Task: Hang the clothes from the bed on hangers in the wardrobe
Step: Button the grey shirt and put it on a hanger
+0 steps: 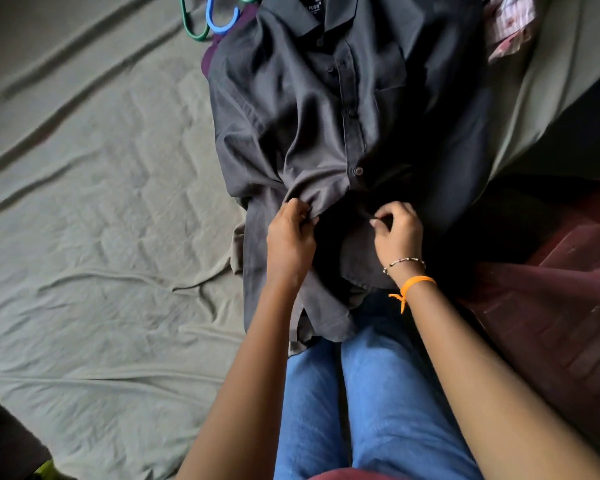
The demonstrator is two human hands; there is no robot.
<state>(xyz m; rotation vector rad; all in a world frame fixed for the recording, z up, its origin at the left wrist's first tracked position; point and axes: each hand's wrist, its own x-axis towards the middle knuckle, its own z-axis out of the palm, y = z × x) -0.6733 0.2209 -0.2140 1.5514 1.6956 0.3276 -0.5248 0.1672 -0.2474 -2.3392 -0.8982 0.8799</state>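
A: Where are the 2 arms?

B: Both are bare and reach forward from the bottom of the view, converging toward the middle. The legs in blue jeans show between them.

A: And the left hand (290, 237)?

B: Back of the hand up, fingers curled, pinching a fold of the shirt (326, 116) at the fingertips.

A: The right hand (397, 233)?

B: Level with the left and a little apart from it. Its fingers are curled too, thumb and forefinger nipped together on the dark cloth. The wrist carries a bead bracelet and an orange thread.
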